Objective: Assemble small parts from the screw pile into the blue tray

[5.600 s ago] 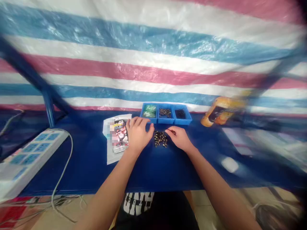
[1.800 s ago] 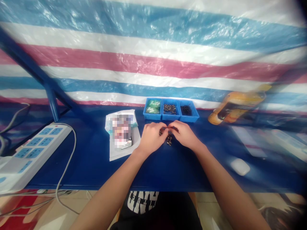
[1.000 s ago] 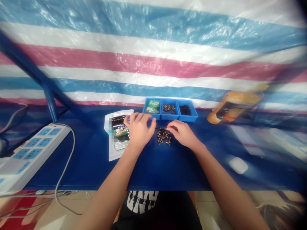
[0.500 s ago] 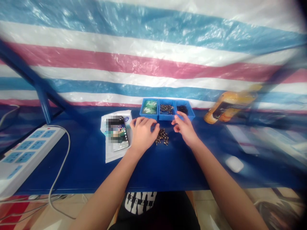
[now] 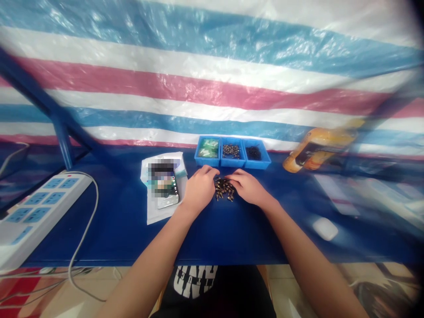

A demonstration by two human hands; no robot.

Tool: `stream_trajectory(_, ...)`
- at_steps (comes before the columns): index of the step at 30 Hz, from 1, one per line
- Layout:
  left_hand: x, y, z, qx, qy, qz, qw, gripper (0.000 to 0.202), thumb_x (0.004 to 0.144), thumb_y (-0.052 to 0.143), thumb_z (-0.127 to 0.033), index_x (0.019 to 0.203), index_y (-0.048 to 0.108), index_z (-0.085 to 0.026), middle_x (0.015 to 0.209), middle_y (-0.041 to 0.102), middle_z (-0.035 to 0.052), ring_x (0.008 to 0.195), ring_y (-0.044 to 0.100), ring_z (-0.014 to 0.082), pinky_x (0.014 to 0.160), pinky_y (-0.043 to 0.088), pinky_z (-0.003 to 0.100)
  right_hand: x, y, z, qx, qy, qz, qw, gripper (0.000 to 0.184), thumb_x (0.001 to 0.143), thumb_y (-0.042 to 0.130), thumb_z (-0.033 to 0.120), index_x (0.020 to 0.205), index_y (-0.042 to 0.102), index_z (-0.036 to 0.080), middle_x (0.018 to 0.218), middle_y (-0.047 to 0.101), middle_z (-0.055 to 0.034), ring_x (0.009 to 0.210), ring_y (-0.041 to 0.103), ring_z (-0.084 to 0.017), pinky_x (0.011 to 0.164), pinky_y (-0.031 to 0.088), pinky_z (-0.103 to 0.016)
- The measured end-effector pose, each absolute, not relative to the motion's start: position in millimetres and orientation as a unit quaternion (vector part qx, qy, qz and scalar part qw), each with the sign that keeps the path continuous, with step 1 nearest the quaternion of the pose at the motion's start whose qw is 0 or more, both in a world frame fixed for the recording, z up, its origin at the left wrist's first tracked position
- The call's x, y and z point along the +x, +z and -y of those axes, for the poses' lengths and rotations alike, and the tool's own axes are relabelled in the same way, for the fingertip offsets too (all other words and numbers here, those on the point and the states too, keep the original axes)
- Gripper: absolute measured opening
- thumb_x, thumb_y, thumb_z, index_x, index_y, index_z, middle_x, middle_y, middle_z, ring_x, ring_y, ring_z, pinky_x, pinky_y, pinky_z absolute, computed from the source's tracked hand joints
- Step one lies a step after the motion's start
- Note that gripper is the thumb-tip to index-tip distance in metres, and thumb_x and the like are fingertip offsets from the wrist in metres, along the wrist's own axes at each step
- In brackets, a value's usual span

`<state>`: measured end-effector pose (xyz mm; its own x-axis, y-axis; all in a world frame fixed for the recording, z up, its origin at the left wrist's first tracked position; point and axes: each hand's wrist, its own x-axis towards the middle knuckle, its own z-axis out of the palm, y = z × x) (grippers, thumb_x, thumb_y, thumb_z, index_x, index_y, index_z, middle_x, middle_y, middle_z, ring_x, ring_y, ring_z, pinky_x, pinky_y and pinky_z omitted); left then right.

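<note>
A small pile of dark, brass-coloured metal pieces [image 5: 225,191] lies on the blue table between my two hands. My left hand [image 5: 199,189] is at the pile's left side, fingers bent and drawn together; its fingertips are partly hidden. From the right, my right hand [image 5: 247,186] reaches to the pile's upper edge with thumb and fingers pressed together. Whatever either hand pinches is too small to make out. Just beyond stand three joined blue bins: the left bin [image 5: 207,163] has green-and-white packets, the middle bin [image 5: 232,163] similar metal pieces, the right bin [image 5: 257,165] thin black pieces.
To the left, a phone [image 5: 172,194] lies on a white packet [image 5: 155,216], near a white power strip [image 5: 43,207] with a looping cable. An orange-yellow bottle [image 5: 314,148], a white rounded case [image 5: 325,228] and blurred flat packs are to the right. Striped sheeting hangs behind.
My right hand has moved from the front of the right bin down and left to the pile. My left hand's thumb and fingers, apart before, have come together.
</note>
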<state>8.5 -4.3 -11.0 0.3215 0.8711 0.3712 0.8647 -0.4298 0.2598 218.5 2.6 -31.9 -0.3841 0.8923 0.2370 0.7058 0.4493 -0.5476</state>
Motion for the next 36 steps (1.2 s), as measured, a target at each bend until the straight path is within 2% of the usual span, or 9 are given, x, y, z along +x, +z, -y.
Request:
stream_trajectory(8, 8.9, -18.0, 4.7, 0.844, 0.191, -0.501, 0.028, 0.035, 0.091, 0.047, -0.008, 0.109, 0.071, -0.027, 0.107, 0.068, 0.0057, 0.093, 0.064, 0.0212, 0.078, 0.051, 0.031, 216.3, -28.8, -2.9, -0.514, 0.164, 0.804, 0.249, 0.022, 0.095, 0.052, 0.022, 0.103, 0.073, 0.024, 0.102, 0.067, -0.0062, 0.092, 0.064, -0.019, 0.085, 0.047, -0.032)
stream_trajectory(13, 10.6, -17.5, 5.1, 0.837, 0.213, -0.504, 0.024, 0.033, 0.095, 0.046, -0.013, 0.111, 0.070, -0.026, 0.110, 0.068, 0.0058, 0.095, 0.064, 0.0214, 0.079, 0.051, 0.031, 221.3, -26.6, -5.3, -0.516, 0.175, 0.791, 0.279, 0.019, 0.094, 0.054, 0.023, 0.095, 0.073, 0.022, 0.097, 0.072, -0.0059, 0.089, 0.066, -0.020, 0.083, 0.046, -0.033)
stream_trajectory(16, 12.1, -15.7, 6.0, 0.832, 0.239, -0.499, 0.032, 0.029, 0.097, 0.046, -0.020, 0.114, 0.069, -0.026, 0.112, 0.068, 0.0048, 0.100, 0.065, 0.0213, 0.080, 0.052, 0.031, 222.5, -23.7, -5.7, -0.529, 0.231, 0.752, 0.319, 0.016, 0.093, 0.056, 0.027, 0.095, 0.072, 0.022, 0.096, 0.074, -0.0042, 0.085, 0.067, -0.020, 0.081, 0.047, -0.033)
stream_trajectory(19, 14.0, -10.6, 8.1, 0.836, 0.267, -0.476, 0.055, 0.025, 0.097, 0.051, -0.026, 0.117, 0.066, -0.027, 0.113, 0.068, 0.0040, 0.103, 0.065, 0.0205, 0.082, 0.052, 0.030, 218.6, -17.7, -3.5, -0.524, 0.346, 0.682, 0.375, 0.019, 0.091, 0.059, 0.036, 0.093, 0.070, 0.020, 0.090, 0.073, -0.0035, 0.074, 0.067, -0.017, 0.072, 0.048, -0.030)
stream_trajectory(22, 15.6, -4.3, 10.4, 0.841, 0.299, -0.442, 0.088, 0.022, 0.094, 0.057, -0.029, 0.114, 0.066, -0.026, 0.109, 0.070, 0.0033, 0.101, 0.066, 0.0195, 0.084, 0.052, 0.030, 211.5, -10.6, 0.6, -0.494, 0.462, 0.604, 0.421, 0.028, 0.088, 0.063, 0.046, 0.092, 0.067, 0.019, 0.088, 0.073, -0.0040, 0.062, 0.065, -0.013, 0.057, 0.043, -0.026)
stream_trajectory(25, 16.1, -0.3, 11.8, 0.833, 0.340, -0.420, 0.118, 0.017, 0.093, 0.060, -0.030, 0.108, 0.068, -0.026, 0.101, 0.071, 0.0019, 0.091, 0.067, 0.0170, 0.082, 0.051, 0.029, 205.3, -6.0, 5.1, -0.459, 0.530, 0.555, 0.448, 0.032, 0.084, 0.067, 0.051, 0.090, 0.065, 0.019, 0.082, 0.070, -0.0024, 0.059, 0.064, -0.013, 0.051, 0.037, -0.024)
stream_trajectory(28, 15.7, 0.8, 12.1, 0.819, 0.375, -0.415, 0.132, 0.014, 0.094, 0.060, -0.033, 0.101, 0.069, -0.024, 0.093, 0.070, 0.0016, 0.082, 0.066, 0.0150, 0.077, 0.051, 0.027, 201.7, -4.0, 8.6, -0.432, 0.557, 0.544, 0.455, 0.032, 0.082, 0.071, 0.050, 0.086, 0.064, 0.019, 0.070, 0.066, -0.0002, 0.058, 0.062, -0.013, 0.051, 0.035, -0.024)
stream_trajectory(31, 15.7, 0.7, 12.5, 0.815, 0.385, -0.413, 0.132, 0.017, 0.095, 0.058, -0.035, 0.101, 0.069, -0.024, 0.090, 0.070, 0.0021, 0.078, 0.065, 0.0144, 0.074, 0.050, 0.026, 200.1, -3.3, 10.4, -0.423, 0.560, 0.547, 0.456, 0.031, 0.079, 0.074, 0.048, 0.081, 0.064, 0.019, 0.056, 0.057, 0.0038, 0.051, 0.052, -0.010, 0.051, 0.033, -0.024)
stream_trajectory(36, 17.3, -0.1, 12.4, 0.813, 0.387, -0.414, 0.135, 0.019, 0.096, 0.056, -0.034, 0.105, 0.069, -0.023, 0.089, 0.070, 0.0017, 0.076, 0.064, 0.0137, 0.072, 0.049, 0.026, 201.6, -3.4, 9.3, -0.417, 0.559, 0.543, 0.467, 0.029, 0.078, 0.076, 0.046, 0.084, 0.068, 0.019, 0.055, 0.051, 0.0058, 0.051, 0.042, -0.009, 0.052, 0.030, -0.025)
